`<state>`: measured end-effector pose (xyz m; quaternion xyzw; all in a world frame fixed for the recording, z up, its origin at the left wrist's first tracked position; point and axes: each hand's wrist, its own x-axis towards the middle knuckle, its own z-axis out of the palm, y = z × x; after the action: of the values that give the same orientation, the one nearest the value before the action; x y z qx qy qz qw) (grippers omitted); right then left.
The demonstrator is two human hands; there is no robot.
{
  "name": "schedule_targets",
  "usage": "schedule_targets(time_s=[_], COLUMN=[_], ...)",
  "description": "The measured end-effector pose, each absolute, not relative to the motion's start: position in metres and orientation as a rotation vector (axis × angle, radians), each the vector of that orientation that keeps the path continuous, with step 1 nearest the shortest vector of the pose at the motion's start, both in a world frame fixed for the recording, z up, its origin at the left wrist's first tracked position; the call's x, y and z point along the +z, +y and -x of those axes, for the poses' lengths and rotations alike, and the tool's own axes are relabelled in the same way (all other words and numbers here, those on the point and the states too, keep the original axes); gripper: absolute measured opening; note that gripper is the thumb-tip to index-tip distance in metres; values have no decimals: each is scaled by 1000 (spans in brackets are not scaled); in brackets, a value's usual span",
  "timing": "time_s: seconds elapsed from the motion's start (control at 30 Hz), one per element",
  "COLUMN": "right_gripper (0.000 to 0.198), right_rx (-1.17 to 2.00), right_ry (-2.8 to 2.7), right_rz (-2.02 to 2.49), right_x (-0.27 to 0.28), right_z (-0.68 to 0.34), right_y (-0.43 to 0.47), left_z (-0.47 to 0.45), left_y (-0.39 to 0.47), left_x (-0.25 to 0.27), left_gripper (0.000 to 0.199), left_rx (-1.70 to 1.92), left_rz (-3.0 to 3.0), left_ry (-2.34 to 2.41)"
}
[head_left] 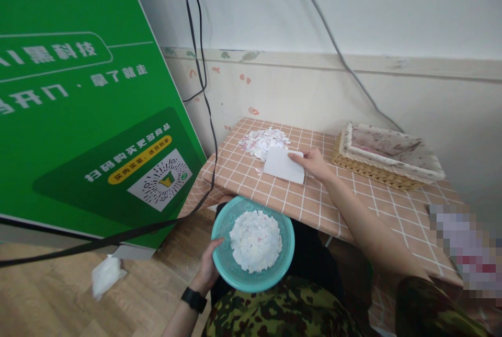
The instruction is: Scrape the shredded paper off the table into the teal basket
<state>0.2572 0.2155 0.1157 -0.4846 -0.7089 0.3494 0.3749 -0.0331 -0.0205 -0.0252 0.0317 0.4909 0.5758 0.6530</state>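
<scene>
My left hand (209, 264) grips the left rim of a teal plastic colander (288, 245), with the thumb over the edge. Inside the colander is a heap of small torn paper scraps (255, 241), mostly white. On the table, my right hand (311, 163) holds a white sheet of card or stiff paper (284, 165) by its right edge, thumb on top. The sheet's far left part meets a second pile of paper scraps (262, 141), white with some pink, and hides its near side.
A brown checked cloth covers the table (314, 206) against the wall. A lined wicker basket (388, 156) stands at the back right. To the left is a large green cabinet (98, 117), with a black cord (212, 117) hanging before it. A white bag (107, 276) lies on the floor.
</scene>
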Motion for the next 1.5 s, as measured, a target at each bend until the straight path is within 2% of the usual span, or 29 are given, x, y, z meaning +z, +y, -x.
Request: schedule_targets(time_s=[0.3, 0.47, 0.67, 1.5], right_gripper=[50, 48, 47, 50], right_rx=[822, 892, 969, 788], right_ry=[-1864, -1795, -1829, -1863], right_rz=[1224, 1259, 1195, 1219], right_x=[118, 115, 109, 106], right_z=[-252, -255, -247, -241], right_y=[213, 214, 212, 212], left_z=[32, 33, 34, 34], left_y=[-20, -20, -21, -22], left_x=[-24, -26, -25, -24], left_gripper=[21, 15, 17, 23], left_rx=[1298, 1323, 1293, 1297], left_rz=[-90, -94, -113, -110], left_ry=[1099, 1116, 1078, 1054])
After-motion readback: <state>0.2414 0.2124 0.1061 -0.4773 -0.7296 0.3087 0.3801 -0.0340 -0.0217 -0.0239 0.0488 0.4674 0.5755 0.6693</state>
